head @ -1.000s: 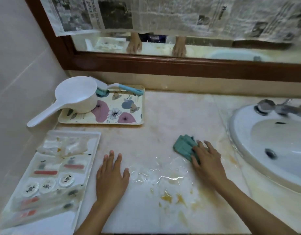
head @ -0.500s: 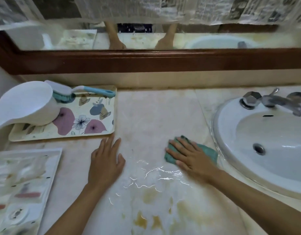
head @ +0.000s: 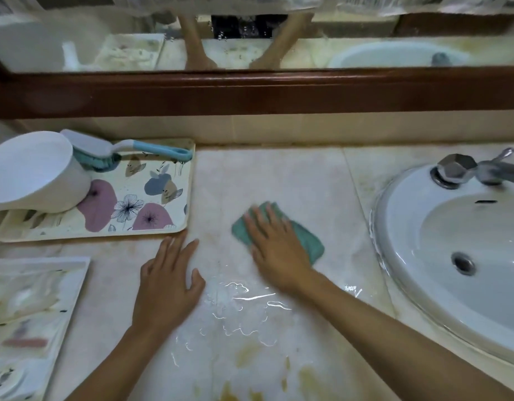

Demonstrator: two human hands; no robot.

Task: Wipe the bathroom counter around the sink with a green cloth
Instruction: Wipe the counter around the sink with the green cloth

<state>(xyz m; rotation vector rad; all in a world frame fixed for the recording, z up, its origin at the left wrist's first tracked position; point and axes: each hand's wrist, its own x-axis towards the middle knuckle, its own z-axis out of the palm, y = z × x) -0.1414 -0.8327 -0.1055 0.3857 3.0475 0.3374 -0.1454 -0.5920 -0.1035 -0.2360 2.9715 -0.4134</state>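
My right hand [head: 274, 246] lies flat on a green cloth [head: 306, 241], pressing it onto the pale marble counter [head: 267, 180] left of the white sink [head: 400, 241]. The hand is motion-blurred. The cloth shows at the fingertips and to the right of the palm. My left hand [head: 167, 280] rests flat on the counter, fingers spread, holding nothing, just below the floral tray. A puddle of water [head: 244, 302] glistens between and below the hands, with yellow-brown stains [head: 247, 354] nearer me.
A floral tray [head: 151, 204] at the back left carries a white scoop [head: 32, 172] and a blue-handled brush [head: 128, 149]. A white tray of wrapped toiletries [head: 32, 314] lies at the near left. The tap [head: 478, 169] stands behind the sink. A wood-framed mirror [head: 250, 91] runs along the back.
My right hand has slid the cloth leftward and away from the sink rim, toward the middle of the counter. The left hand stays flat in about the same spot.
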